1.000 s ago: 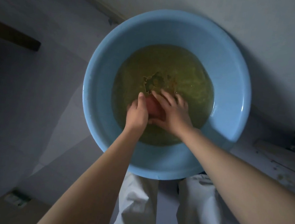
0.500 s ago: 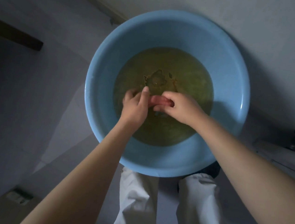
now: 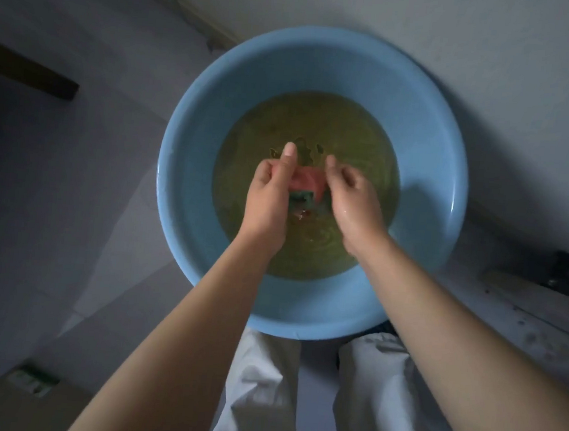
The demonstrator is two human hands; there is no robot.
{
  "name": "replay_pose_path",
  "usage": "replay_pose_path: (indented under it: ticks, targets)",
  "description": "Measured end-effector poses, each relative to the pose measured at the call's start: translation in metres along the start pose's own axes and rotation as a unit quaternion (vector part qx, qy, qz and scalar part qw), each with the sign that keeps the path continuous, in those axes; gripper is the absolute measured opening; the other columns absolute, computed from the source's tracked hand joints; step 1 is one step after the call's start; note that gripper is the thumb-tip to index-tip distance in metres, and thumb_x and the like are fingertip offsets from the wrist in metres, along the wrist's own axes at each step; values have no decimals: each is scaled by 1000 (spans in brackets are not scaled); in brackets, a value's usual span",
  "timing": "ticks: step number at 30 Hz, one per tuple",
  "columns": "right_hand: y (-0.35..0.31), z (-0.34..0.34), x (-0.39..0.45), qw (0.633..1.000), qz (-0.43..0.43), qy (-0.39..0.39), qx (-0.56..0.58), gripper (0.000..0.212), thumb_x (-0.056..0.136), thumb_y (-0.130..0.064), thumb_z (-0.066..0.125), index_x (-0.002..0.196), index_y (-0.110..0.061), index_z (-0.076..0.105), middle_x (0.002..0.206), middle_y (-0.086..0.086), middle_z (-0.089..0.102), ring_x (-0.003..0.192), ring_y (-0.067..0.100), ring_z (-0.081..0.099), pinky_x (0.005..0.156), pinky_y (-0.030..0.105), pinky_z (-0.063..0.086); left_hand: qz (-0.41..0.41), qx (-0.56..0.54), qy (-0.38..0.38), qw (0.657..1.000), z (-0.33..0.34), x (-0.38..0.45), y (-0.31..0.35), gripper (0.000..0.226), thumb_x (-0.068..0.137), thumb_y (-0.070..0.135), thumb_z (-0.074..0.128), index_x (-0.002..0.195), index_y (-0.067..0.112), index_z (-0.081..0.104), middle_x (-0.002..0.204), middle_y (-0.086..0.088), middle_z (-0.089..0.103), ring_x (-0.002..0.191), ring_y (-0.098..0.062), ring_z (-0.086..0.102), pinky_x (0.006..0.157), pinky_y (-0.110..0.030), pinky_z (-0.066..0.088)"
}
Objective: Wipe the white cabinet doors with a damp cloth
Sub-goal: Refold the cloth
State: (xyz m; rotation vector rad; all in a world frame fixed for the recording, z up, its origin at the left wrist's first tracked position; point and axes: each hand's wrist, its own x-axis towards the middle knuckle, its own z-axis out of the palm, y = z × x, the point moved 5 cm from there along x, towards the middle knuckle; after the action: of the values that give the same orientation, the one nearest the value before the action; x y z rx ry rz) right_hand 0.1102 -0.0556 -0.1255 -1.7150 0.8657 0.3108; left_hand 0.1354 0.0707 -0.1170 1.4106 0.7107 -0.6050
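I've got the cloth (image 3: 305, 179) pinched btwn left hand (image 3: 269, 193) & right hand (image 3: 353, 200), just above murky water in the blue basin (image 3: 194, 131); prep step, I'd say; next: wring it w/o dripping, then find cabinet doors, none in view.

Pale floor (image 3: 68, 231), dimly lit. A round blue basin (image 3: 190, 179) holding murky yellowish water (image 3: 351, 145) stands on it, close to the wall behind. At lower left, a flat brownish cardboard piece (image 3: 18, 405) with a green label lies on the floor, well apart from the basin.
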Motion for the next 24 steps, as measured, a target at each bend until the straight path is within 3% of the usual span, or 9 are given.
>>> replay_pose_path:
  ticks: [2, 5, 7, 9, 11, 13, 16, 19, 24]
  targets:
    - [6, 13, -6, 998, 57, 17, 16, 35, 96, -47, 46, 77, -21, 60, 74, -8, 64, 71, 7, 60, 56, 13, 42, 3, -25, 21, 999, 4, -4, -1, 34, 89, 38, 63, 70, 18, 44, 62, 3, 54, 66, -15, 52, 70, -35, 44]
    - [6, 37, -13, 973, 199, -40, 112, 52, 97, -56, 32, 116, -16, 60, 103, 7, 68, 91, 23, 65, 59, 25, 45, -14, -32, 18, 999, 11, -11, -7, 31, 90, 35, 63, 80, 13, 43, 77, -9, 55, 77, -22, 55, 74, -43, 49]
    - [1, 42, -12, 962, 237, -68, 116, 61, 96, -59, 26, 122, -14, 59, 110, 8, 67, 98, 26, 64, 64, 29, 51, -12, -29, 27, 999, 10, -14, -8, 30, 91, 33, 62, 86, 12, 41, 87, -14, 53, 81, -24, 54, 76, -46, 49]
    - [-6, 40, -10, 975, 206, -58, 58, 57, 99, -53, 27, 107, -13, 66, 98, 6, 68, 92, 24, 65, 77, 34, 54, 23, -29, 45, 998, 7, -15, -6, 22, 93, 28, 60, 89, 13, 44, 95, -11, 59, 88, -21, 58, 82, -39, 48]
    - [-13, 34, -7, 992, 127, 1, 13, 46, 101, -42, 33, 101, -11, 66, 92, 5, 68, 89, 23, 64, 83, 35, 52, 68, 6, 60, 996, 4, -17, 0, 11, 95, 24, 56, 105, 20, 52, 107, -2, 65, 102, -15, 62, 90, -29, 50]
    - [-16, 34, -8, 996, 62, 44, 44, 29, 101, -28, 39, 99, -10, 61, 97, 9, 68, 92, 26, 64, 85, 37, 51, 81, 13, 64, 995, 5, -17, 3, 19, 97, 22, 52, 116, 23, 57, 107, 8, 64, 106, -8, 61, 97, -26, 48]
    - [-18, 37, -14, 991, 23, 57, 119, 17, 99, -18, 44, 88, -17, 57, 92, 7, 68, 88, 21, 65, 81, 34, 52, 37, -9, 29, 999, 11, -12, 2, 26, 101, 24, 44, 122, 27, 57, 115, 4, 64, 108, -7, 60, 104, -33, 44]
    - [-17, 40, -20, 984, 8, 39, 173, 20, 98, -26, 49, 83, -21, 61, 86, -1, 70, 84, 11, 67, 78, 27, 53, 3, 35, -17, 999, 16, -10, -5, 39, 103, 39, 31, 138, 32, 46, 145, 2, 46, 134, -10, 40, 115, -37, 29]
    - [-16, 27, -21, 988, -34, 113, 95, 23, 94, -31, 57, 74, -19, 56, 64, -9, 64, 59, 2, 61, 59, 16, 44, -49, -41, -93, 994, 25, -15, -14, 58, 101, 50, 15, 149, 21, 31, 150, -5, 39, 135, -14, 40, 117, -36, 26]
